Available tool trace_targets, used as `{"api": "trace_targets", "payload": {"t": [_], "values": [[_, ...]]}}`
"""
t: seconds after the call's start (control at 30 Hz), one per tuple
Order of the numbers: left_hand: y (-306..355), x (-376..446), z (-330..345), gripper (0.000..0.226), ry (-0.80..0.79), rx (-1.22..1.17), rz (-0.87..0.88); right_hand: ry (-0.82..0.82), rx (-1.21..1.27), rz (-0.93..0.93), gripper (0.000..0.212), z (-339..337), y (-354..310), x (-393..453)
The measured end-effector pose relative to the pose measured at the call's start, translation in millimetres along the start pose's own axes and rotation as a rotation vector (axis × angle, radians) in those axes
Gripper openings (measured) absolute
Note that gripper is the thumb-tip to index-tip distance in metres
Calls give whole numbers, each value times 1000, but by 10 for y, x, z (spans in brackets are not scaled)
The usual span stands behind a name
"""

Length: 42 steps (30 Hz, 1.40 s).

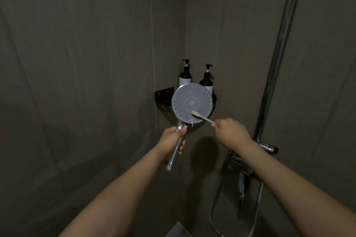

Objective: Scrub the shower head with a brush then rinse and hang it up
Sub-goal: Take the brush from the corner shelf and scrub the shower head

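Observation:
The round shower head (189, 100) faces me with its grey nozzle plate, held up in front of the shower corner. My left hand (172, 140) grips its chrome handle (176, 152) just below the head. A small white brush (202, 117), shaped like a toothbrush, lies with its bristles on the lower right part of the nozzle plate. My right hand (229, 132) pinches the brush's handle end. A thin trickle of water or foam hangs from the plate's lower rim.
Two dark pump bottles (185, 75) (207, 81) stand on a black corner shelf (163, 93) behind the head. A chrome riser pipe (277, 54) runs up the right wall to the mixer valve (267, 147). A hose (215, 198) loops below it.

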<state>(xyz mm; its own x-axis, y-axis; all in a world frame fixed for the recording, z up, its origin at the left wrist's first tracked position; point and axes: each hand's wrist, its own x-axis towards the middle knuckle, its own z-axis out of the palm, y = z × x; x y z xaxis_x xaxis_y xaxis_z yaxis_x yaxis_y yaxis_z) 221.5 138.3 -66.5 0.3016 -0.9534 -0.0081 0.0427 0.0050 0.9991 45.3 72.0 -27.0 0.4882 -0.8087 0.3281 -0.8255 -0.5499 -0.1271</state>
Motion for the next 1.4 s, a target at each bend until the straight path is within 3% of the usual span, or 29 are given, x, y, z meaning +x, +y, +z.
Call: {"api": "trace_targets", "payload": {"t": [0.1,0.2,0.33,0.47,0.73,1.03,1.13,1.27,1.4], "values": [[-11,-1,0,22,-2,-22,-3,-10,26,0,32,56,-69,-30],[-37,-4,-29,23,0,-16,-21,129,185,185,34,-52,109,13],[-75,-17,-26,23,-5,14,-21,13,284,154,34,-16,5,-63],[-94,-38,51,25,-32,24,-19,100,290,251,34,-12,-22,-17],[-96,-73,90,24,-30,122,16,129,332,251,35,-164,-138,80],[-96,-93,121,23,-31,110,0,35,380,198,31,-169,-165,29],[-84,-99,148,23,-57,109,6,120,336,222,34,-153,-99,23],[-106,-118,154,23,-41,112,-4,24,403,219,30,-114,-135,-22],[-128,-132,177,23,-57,95,-12,98,356,219,32,-159,-116,25]]}}
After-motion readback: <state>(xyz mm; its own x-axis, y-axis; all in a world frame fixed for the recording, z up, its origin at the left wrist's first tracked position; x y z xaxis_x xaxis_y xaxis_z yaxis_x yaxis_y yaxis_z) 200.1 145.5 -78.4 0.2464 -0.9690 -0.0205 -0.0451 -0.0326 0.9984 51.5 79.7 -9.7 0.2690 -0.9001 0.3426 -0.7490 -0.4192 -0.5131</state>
